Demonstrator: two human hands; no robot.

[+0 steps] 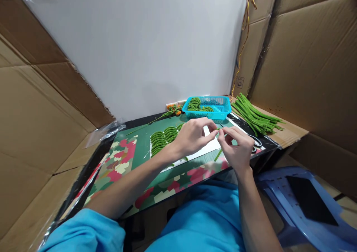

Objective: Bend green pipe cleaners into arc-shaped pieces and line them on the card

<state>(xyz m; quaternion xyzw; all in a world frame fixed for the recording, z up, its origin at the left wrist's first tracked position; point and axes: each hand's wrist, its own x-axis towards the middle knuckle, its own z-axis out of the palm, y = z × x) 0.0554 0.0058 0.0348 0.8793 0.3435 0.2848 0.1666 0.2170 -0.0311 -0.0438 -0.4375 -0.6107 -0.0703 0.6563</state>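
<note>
My left hand (196,135) and my right hand (237,148) meet over the mat, both pinching a short green pipe cleaner (218,154). Its lower end hangs out below the right fingers, and most of the rest is hidden by fingertips. Beside my left wrist, curved green pipe cleaner pieces (158,143) lie in rows on a white sheet (195,154). Scissors (257,141) with dark handles lie just past my right hand, partly covered by it.
A blue plastic basket (223,112) holds more curved green pieces. Orange-and-green pipe cleaner flowers (175,110) lie left of it. Straight green pipe cleaners (255,116) are bundled at the right. The green mat (145,127) covers the table; cardboard walls (312,58) flank it. A blue stool (301,207) stands right.
</note>
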